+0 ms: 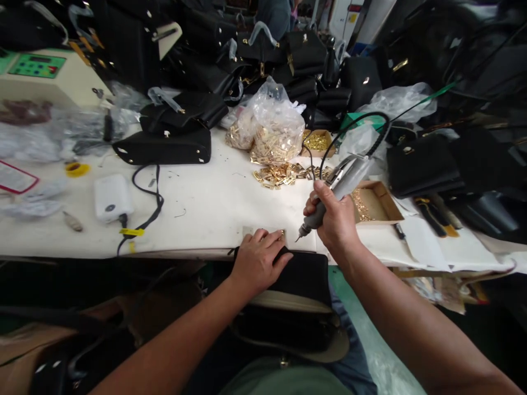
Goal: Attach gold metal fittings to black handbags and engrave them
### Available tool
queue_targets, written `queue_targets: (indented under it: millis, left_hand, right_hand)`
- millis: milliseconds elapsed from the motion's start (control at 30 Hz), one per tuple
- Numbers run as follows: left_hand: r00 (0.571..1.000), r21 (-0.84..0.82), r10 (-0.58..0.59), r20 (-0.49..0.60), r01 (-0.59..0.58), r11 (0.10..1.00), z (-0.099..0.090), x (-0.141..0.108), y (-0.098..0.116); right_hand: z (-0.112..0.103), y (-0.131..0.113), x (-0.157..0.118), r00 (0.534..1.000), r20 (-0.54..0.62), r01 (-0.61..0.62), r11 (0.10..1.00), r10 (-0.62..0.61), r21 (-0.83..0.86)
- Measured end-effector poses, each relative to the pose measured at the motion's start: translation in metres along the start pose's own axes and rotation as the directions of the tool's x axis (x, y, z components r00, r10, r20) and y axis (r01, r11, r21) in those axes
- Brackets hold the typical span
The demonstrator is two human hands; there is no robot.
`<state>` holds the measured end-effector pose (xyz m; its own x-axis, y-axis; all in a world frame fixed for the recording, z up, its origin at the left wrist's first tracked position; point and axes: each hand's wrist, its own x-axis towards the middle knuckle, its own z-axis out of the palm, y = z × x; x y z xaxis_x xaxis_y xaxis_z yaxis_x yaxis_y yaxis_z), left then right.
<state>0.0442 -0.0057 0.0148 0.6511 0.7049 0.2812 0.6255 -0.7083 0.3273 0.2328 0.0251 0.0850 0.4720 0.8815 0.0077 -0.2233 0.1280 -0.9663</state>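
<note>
My right hand (340,216) is wrapped around a grey electric screwdriver (349,178), thumb on its upper side. Its thin bit points down and left, just above the table's front edge, apart from the bag. A black handbag (307,277) lies on my lap against that edge, its mouth facing me and showing a beige lining. My left hand (259,260) holds the bag's far edge, fingers over it and thumb to the right. Near those fingertips sits a small pale plate (247,231), partly covered by the hand. What lies under the fingers is hidden.
Loose gold clasps (275,175) lie beside a plastic bag of metal parts (275,134). A cardboard tray (382,203) holds small screws. Pliers (436,216) rest at right, a white power box (112,197) with cable at left. Black handbags (164,145) crowd the back.
</note>
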Motion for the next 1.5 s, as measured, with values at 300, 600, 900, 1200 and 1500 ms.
queue_targets:
  millis: [300, 600, 900, 1200, 1500]
  left_hand:
    - [1.0, 0.017, -0.011, 0.012, 0.011, 1.0, 0.003, -0.001, -0.001]
    - [1.0, 0.042, -0.003, -0.01, 0.003, 0.999, 0.003, -0.001, 0.0]
    - [1.0, 0.036, -0.001, -0.017, 0.002, 0.999, 0.004, -0.001, -0.001]
    - [1.0, 0.036, -0.009, 0.0, 0.009, 0.999, 0.004, -0.001, -0.001]
    - [1.0, 0.053, -0.008, 0.018, 0.007, 0.999, 0.002, 0.0, 0.0]
  right_hand:
    - [0.017, 0.015, -0.012, 0.997, 0.012, -0.083, 0.996, 0.082, 0.033]
    - [0.021, 0.018, -0.013, 0.997, 0.021, -0.07, 0.997, 0.069, 0.033]
    - [0.021, 0.019, -0.015, 0.998, 0.018, -0.057, 0.998, 0.057, 0.004]
    - [0.018, 0.015, -0.013, 1.0, -0.019, 0.011, 1.0, -0.011, -0.004]
    - [0.026, 0.023, -0.001, 0.99, -0.038, 0.126, 0.981, -0.133, -0.146]
